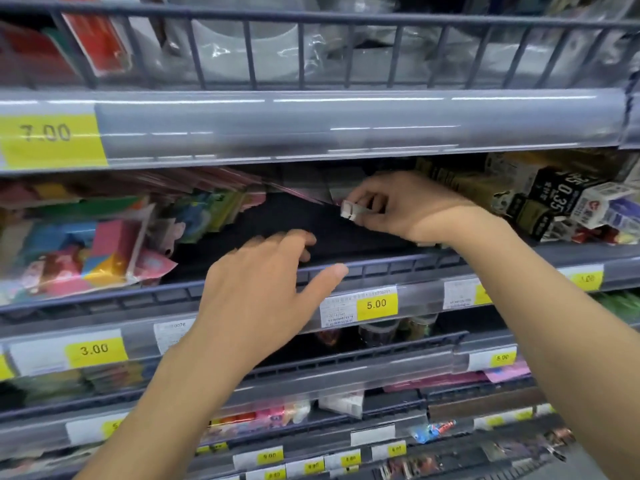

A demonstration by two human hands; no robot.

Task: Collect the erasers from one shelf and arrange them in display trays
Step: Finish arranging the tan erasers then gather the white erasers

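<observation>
My right hand (398, 206) reaches into the middle shelf (381, 268) and pinches a small clear plastic tray or divider piece (351, 210) between thumb and fingers. My left hand (263, 282) hovers at the shelf's front rail with fingers spread, holding nothing. Between the hands the dark shelf floor (294, 220) is bare. Colourful packets of erasers (86, 244) are piled on the left of that shelf. Small boxed erasers (568, 206) in black, white and olive wrappers are stacked on the right, just behind my right wrist.
A grey upper shelf front (311, 123) with a yellow 7.00 tag overhangs the working shelf. Price tags 5.00 (376, 303) and 3.00 (94, 349) sit on the rails below. Lower shelves hold more small packaged goods.
</observation>
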